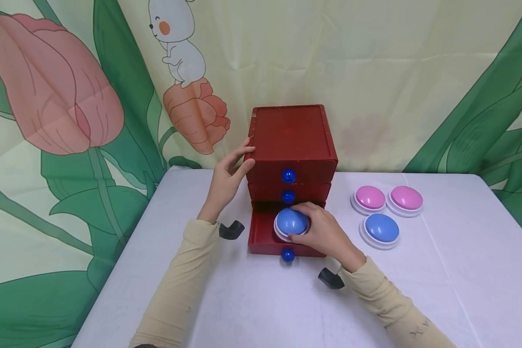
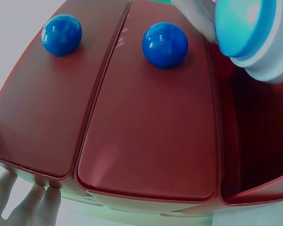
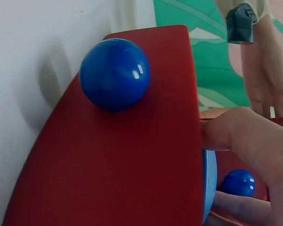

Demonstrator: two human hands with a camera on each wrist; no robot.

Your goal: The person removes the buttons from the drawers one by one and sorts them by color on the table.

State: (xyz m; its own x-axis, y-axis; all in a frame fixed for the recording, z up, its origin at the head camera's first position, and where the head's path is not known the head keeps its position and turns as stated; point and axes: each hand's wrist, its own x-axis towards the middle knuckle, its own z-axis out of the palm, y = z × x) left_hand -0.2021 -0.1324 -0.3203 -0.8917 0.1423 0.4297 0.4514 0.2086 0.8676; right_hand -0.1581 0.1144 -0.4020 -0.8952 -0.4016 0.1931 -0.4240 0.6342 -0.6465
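A dark red chest of drawers (image 1: 290, 133) with round blue knobs stands on the table. Its bottom drawer (image 1: 261, 237) is pulled out; the two above are closed. My right hand (image 1: 326, 232) grips a blue-domed push button with a white base (image 1: 292, 221) at the open drawer, thumb and fingers round its sides. In the left wrist view the button (image 2: 247, 33) looks tilted above the drawer's inside. Whether it touches the drawer floor I cannot tell. My left hand (image 1: 228, 176) rests on the chest's left side, fingers spread and fairly straight.
Right of the chest are two pink-domed buttons (image 1: 370, 198) and another blue-domed button (image 1: 382, 228), all on white bases. The table has a white cloth (image 1: 261, 299). Behind it hangs a printed curtain (image 1: 374, 96), close to the chest's back.
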